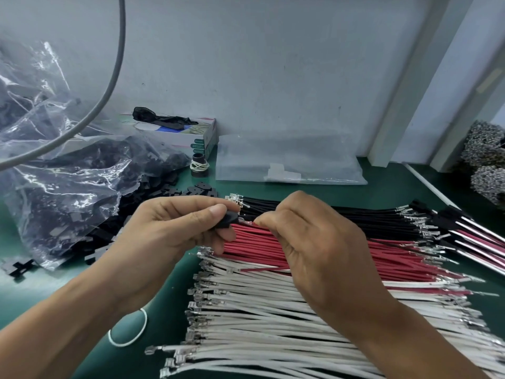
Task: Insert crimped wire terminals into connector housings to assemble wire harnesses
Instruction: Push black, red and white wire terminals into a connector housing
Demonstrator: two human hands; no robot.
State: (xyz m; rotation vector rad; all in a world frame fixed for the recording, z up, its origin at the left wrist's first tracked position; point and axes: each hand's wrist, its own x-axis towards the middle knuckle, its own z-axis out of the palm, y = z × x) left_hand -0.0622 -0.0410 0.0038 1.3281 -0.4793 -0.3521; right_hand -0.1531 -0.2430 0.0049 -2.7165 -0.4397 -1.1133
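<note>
My left hand pinches a small black connector housing between thumb and fingers. My right hand is just to its right, fingertips pinched on a wire whose metal terminal points at the housing. Which colour of wire it holds is hidden by the fingers. Below the hands lie rows of crimped wires: black wires at the back, red wires in the middle, white wires nearest me. Several assembled harnesses lie at the right.
A clear bag full of black housings spills onto the green mat at the left. A white rubber band lies near my left forearm. A flat plastic bag, a small box and terminal reels stand behind.
</note>
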